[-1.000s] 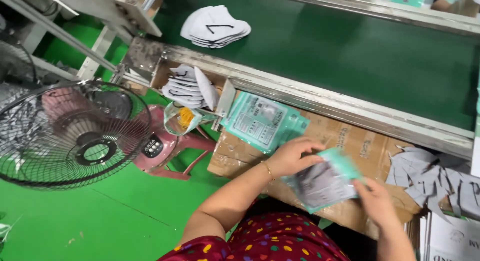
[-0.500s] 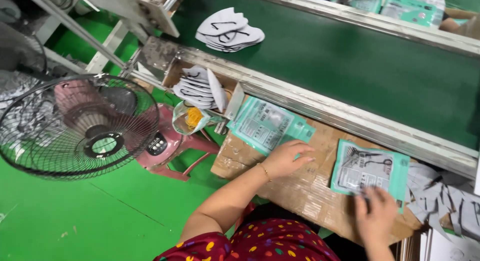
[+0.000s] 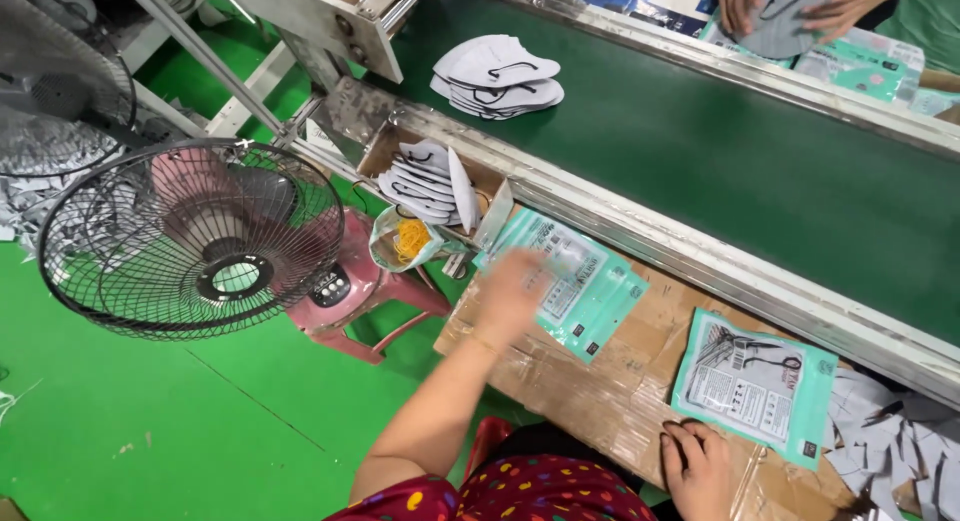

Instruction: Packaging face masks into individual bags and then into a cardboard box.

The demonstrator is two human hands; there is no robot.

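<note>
My left hand [image 3: 517,293] is blurred and reaches over a stack of teal packets [image 3: 580,281] lying on a cardboard sheet [image 3: 610,381]; its fingers look loose and hold nothing I can make out. My right hand [image 3: 697,465] rests flat on the cardboard near my body, just below a filled teal packet [image 3: 755,384] with a grey mask inside. The hand touches the board beside the packet's lower left corner.
A green conveyor belt [image 3: 700,141] carries a pile of grey masks [image 3: 497,76]. More masks stand in a small box [image 3: 430,176]. A bag of rubber bands [image 3: 405,239], a pink fan [image 3: 195,241], loose masks [image 3: 900,441] and another person's hands [image 3: 790,1] are around.
My left hand has moved left over the stack of teal packets. My right hand has let go of the filled packet, which now lies flat on the cardboard.
</note>
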